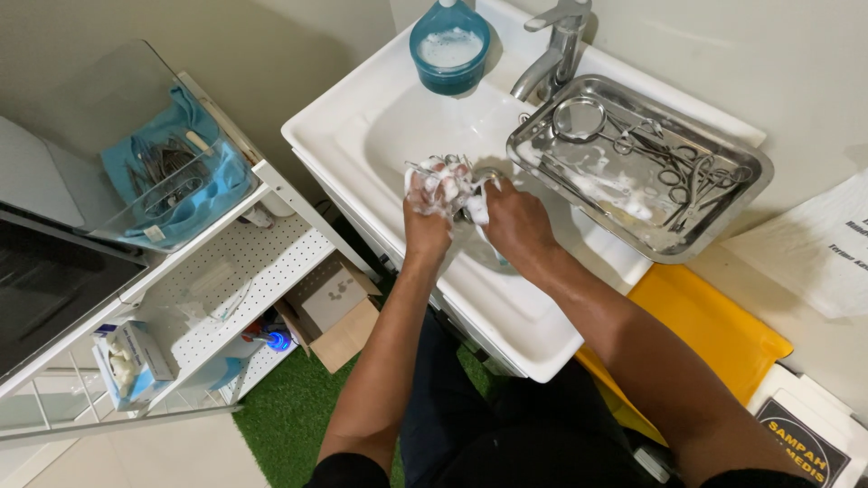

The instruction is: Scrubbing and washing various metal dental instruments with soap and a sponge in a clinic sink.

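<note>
Steel instrument (425,169), soapy, is being scrubbed over the sink (380,117): left hand (427,212) fingers pinch it, right hand (515,221) fingers curl round it; rinsing seems due next.

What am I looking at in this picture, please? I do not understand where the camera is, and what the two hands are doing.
There is no machine here. A person wears one camera on the head, so you look down along that person's own arms.

The left hand and the right hand meet over a white sink. Both are covered in soap foam, and together they hold a small metal instrument; its exact kind is hidden by the foam.

On the sink's right edge lies a steel tray with foamy scissors-like tools. At the back stand a tap and a blue bowl of foamy water.

To the left is a white shelf carrying a clear box with more tools on blue cloth. Below is green floor covering.
</note>
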